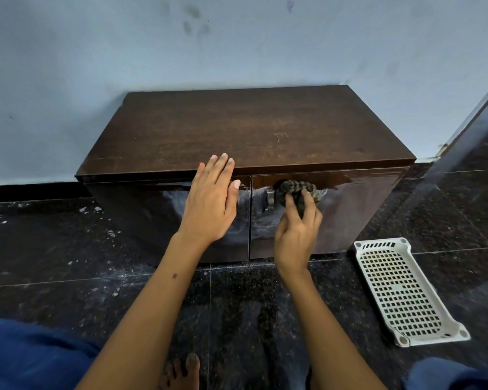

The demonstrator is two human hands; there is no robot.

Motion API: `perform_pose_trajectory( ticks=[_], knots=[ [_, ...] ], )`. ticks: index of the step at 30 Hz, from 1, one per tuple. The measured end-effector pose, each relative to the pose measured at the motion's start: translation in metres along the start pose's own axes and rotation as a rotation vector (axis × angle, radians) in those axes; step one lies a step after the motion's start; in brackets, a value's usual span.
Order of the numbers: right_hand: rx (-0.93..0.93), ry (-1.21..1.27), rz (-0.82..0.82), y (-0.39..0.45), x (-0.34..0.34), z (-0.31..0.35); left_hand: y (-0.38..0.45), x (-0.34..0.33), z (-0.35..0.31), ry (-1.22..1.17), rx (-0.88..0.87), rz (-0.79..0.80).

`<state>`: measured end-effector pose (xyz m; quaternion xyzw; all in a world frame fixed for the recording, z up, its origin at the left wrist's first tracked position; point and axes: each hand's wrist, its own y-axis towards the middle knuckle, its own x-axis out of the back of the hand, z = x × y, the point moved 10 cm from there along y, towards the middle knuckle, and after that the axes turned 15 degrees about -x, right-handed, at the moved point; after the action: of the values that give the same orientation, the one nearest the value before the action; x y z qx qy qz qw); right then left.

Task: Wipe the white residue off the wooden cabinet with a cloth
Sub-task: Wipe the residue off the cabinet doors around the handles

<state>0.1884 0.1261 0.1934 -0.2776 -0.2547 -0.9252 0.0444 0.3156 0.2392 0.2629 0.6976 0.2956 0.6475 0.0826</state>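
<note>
A low dark wooden cabinet (245, 128) stands against the pale wall, with two glossy front doors. My right hand (295, 232) grips a bunched dark patterned cloth (296, 190) and holds it against the top of the right door, beside a small metal handle (270, 197). My left hand (212, 201) lies flat with straight fingers over the front edge of the cabinet top, above the left door. Faint whitish streaks (281, 135) show on the right part of the top. A pale smear shows on the doors around the cloth.
A white perforated plastic tray (400, 294) lies on the dark speckled floor to the right of the cabinet. White crumbs and dust (107, 235) are scattered on the floor at the left. My bare foot (181, 372) and blue-clad knees are at the bottom edge.
</note>
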Motion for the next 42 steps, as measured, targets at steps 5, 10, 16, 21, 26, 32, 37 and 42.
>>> perform_pose_trajectory(
  ticks=[5, 10, 16, 21, 26, 32, 37, 42],
  knots=[
    [0.114, 0.038, -0.06, -0.002, 0.008, 0.022, 0.0, -0.001, 0.001, -0.001, 0.006, -0.007],
    [0.222, -0.097, 0.071, -0.037, -0.025, 0.016, 0.001, 0.0, 0.001, -0.015, 0.006, -0.01],
    [0.204, -0.092, 0.128, -0.046, -0.031, 0.0, -0.001, 0.0, 0.001, -0.028, 0.005, -0.003],
    [0.18, -0.077, 0.178, -0.048, -0.033, -0.006, 0.0, 0.0, 0.002, -0.041, 0.006, -0.004],
    [-0.004, 0.125, 0.149, -0.058, -0.017, -0.018, -0.001, 0.001, 0.001, -0.063, 0.012, -0.002],
    [0.117, 0.124, 0.1, -0.036, -0.011, 0.009, -0.009, 0.01, -0.002, -0.098, 0.038, -0.132],
    [0.134, 0.093, 0.174, -0.046, -0.023, -0.01, -0.039, 0.003, -0.031, -0.415, 0.194, -0.421],
    [-0.03, 0.142, 0.161, -0.048, -0.018, -0.029, -0.055, -0.068, -0.042, -0.807, 0.542, -0.183]
  ],
)
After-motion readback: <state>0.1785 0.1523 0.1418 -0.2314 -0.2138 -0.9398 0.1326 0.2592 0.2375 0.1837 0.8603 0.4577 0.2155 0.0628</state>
